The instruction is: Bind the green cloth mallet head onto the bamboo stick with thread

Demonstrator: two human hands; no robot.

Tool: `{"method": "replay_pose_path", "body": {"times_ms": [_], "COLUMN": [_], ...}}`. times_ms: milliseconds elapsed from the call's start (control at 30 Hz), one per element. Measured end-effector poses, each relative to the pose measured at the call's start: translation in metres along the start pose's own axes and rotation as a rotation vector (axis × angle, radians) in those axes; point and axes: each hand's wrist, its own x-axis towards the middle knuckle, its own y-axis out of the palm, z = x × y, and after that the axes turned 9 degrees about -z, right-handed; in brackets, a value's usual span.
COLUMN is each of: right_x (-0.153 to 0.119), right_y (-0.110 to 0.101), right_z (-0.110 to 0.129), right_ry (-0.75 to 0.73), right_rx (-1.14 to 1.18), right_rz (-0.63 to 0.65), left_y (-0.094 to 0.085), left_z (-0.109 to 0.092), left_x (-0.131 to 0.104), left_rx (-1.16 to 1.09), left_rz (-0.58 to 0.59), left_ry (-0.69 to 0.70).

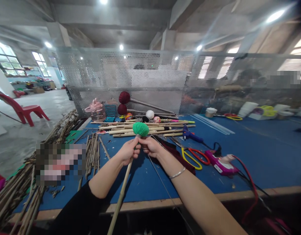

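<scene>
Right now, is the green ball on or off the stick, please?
On: the green ball sits atop the stick, just above the left hand and the right hand.

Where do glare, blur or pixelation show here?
Head view: the upper-right ceiling light flares into a streak; the scene behind the perforated panel blurs at right; pixelated patches mask spots left and right; green ball, left hand and right hand look fairly clear.

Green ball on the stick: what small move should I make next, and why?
I'd probably steady the stick in your left hand and wind the thin strand around it, just under the green ball, with your right hand. Both hands meet there, and the strand runs down from near the right hand, though its upper end is hidden.
</scene>
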Motion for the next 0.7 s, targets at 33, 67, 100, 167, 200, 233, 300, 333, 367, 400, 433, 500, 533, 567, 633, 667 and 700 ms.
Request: {"method": "replay_pose_path", "body": {"times_ms": [33, 67, 100, 167, 200, 233, 300, 333, 367, 400, 433, 500, 533, 567, 633, 667, 700], "right_x": [0.000, 0.000, -0.001, -0.001, -0.001, -0.001, -0.002, -0.003, -0.003, -0.004, -0.004, -0.004, -0.004, -0.004, -0.003, -0.003, -0.002], "right_y": [0.000, 0.001, 0.001, 0.002, 0.003, 0.003, 0.004, 0.005, 0.005, 0.005, 0.005, 0.004, 0.004, 0.003, 0.003, 0.002, 0.002], "right_z": [0.000, 0.000, 0.000, -0.001, -0.001, 0.000, 0.000, 0.000, 0.000, 0.000, 0.001, 0.002, 0.002, 0.003, 0.005, 0.005, 0.006], "right_ry": [-0.005, -0.006, -0.006, 0.000, 0.005, 0.009, 0.016, 0.018, 0.017, 0.014, 0.009, -0.001, -0.003, -0.005, -0.009, -0.010, -0.014], "right_rx": [-0.007, -0.016, -0.025, -0.039, -0.044, -0.045, -0.042, -0.039, -0.036, -0.034, -0.033, -0.032, -0.033, -0.036, -0.048, -0.054, -0.058], "right_rz": [-0.004, -0.008, -0.011, -0.014, -0.017, -0.019, -0.025, -0.026, -0.027, -0.028, -0.029, -0.032, -0.033, -0.037, -0.053, -0.058, -0.062], "left_y": [-0.001, -0.001, -0.002, -0.002, -0.001, 0.000, 0.002, 0.003, 0.004, 0.005, 0.006, 0.007, 0.008, 0.008, 0.010, 0.011, 0.012], "left_z": [0.000, 0.000, 0.000, 0.000, 0.000, 0.001, 0.002, 0.002, 0.002, 0.002, 0.002, 0.001, 0.001, 0.001, 0.001, 0.001, 0.002], "left_x": [0.000, 0.000, -0.001, -0.002, -0.003, -0.004, -0.006, -0.007, -0.009, -0.010, -0.012, -0.014, -0.015, -0.016, -0.017, -0.017, -0.017], "left_rx": [0.008, 0.024, 0.044, 0.093, 0.119, 0.146, 0.205, 0.239, 0.273, 0.305, 0.329, 0.353, 0.348, 0.330, 0.274, 0.249, 0.232], "left_rz": [-0.008, -0.018, -0.031, -0.075, -0.104, -0.132, -0.180, -0.197, -0.211, -0.220, -0.229, -0.249, -0.256, -0.258, -0.235, -0.223, -0.226], "left_ry": [-0.020, -0.042, -0.063, -0.095, -0.097, -0.086, -0.047, -0.026, -0.010, -0.004, -0.006, -0.019, -0.029, -0.038, -0.053, -0.063, -0.068]}}
